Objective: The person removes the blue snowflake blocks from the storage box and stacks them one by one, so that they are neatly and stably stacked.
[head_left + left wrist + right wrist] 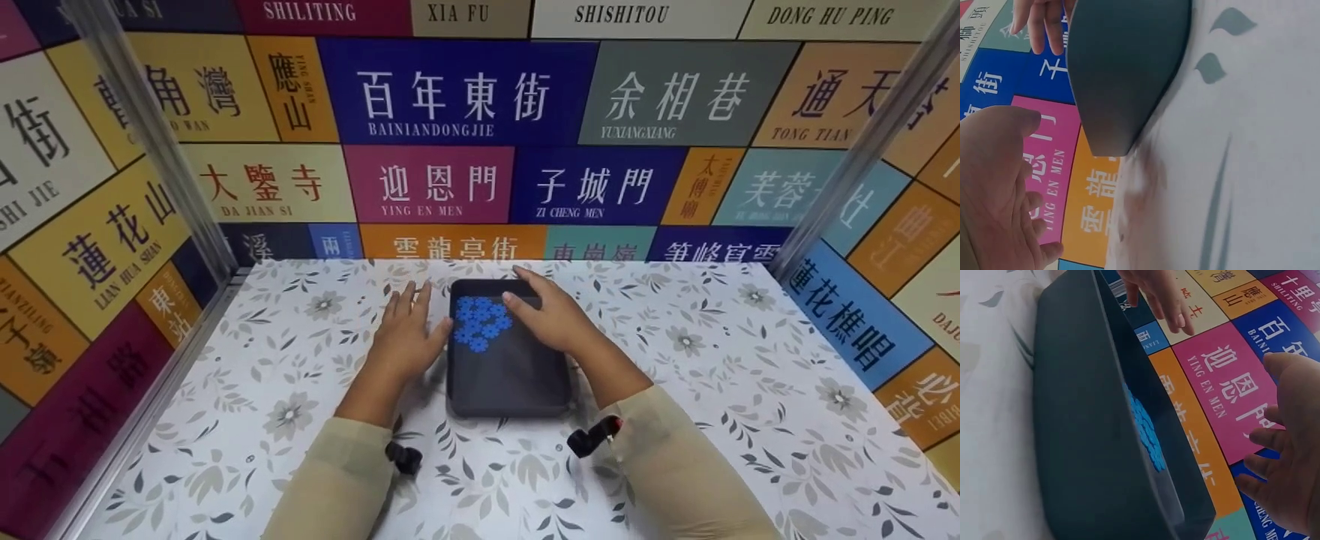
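Note:
A dark grey rectangular tray point(510, 386) lies on the table between two hands. Small blue flower-shaped pieces point(480, 321) are gathered in its upper left part, and the right wrist view shows them point(1148, 433) behind the tray's near wall. My left hand point(405, 334) is beside the left wall, fingers extended and spread; the left wrist view shows a gap between this hand point(994, 185) and the tray point(1129, 67). At the upper right rim is my right hand point(559, 311), thumb and fingers apart. Nothing is held in this hand point(1294, 444).
White cloth with grey leaves and flowers covers the table point(292, 416). Panels with colourful place-name signs point(461, 90) stand behind and at both sides. Metal posts point(161, 142) rise at the back corners. A small black camera point(405, 457) sits on each wrist.

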The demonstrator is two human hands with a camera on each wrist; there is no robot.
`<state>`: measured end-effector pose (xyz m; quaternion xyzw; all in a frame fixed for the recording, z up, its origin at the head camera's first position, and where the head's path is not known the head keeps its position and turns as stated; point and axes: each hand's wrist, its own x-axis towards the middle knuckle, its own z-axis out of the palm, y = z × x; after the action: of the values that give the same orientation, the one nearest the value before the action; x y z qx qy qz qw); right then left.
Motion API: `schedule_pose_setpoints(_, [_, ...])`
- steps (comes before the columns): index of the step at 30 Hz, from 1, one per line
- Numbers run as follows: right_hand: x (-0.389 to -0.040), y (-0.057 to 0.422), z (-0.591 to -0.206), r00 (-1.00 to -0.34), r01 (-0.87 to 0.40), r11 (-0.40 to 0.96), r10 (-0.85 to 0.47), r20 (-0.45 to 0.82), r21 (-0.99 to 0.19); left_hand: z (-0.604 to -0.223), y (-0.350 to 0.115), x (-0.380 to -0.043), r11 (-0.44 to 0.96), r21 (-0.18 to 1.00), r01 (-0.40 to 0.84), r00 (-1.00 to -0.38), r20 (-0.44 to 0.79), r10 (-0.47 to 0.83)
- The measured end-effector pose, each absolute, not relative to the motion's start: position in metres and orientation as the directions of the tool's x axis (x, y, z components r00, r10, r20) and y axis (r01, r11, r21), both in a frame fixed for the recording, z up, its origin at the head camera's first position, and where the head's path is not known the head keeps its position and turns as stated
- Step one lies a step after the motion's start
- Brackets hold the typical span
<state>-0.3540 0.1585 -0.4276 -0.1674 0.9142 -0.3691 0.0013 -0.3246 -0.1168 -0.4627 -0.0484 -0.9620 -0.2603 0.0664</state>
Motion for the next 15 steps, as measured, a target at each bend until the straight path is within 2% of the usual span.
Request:
schedule_pose_setpoints(7, [-0.375,0.153,-0.431,-0.936,-0.271,0.554,-0.341,0.082,-0.787,-0.467,-0.117,-0.325,0.803,0.583,0.123,-0.991,0.12,0.065])
schedule_pose_setpoints(15, [-0.39,0.151,-0.438,-0.935,-0.236,0.489,-0.351,0.059,-0.84,-0.468,-0.115,-0.327,0.76,0.64,0.109,-0.994,0.07,0.083])
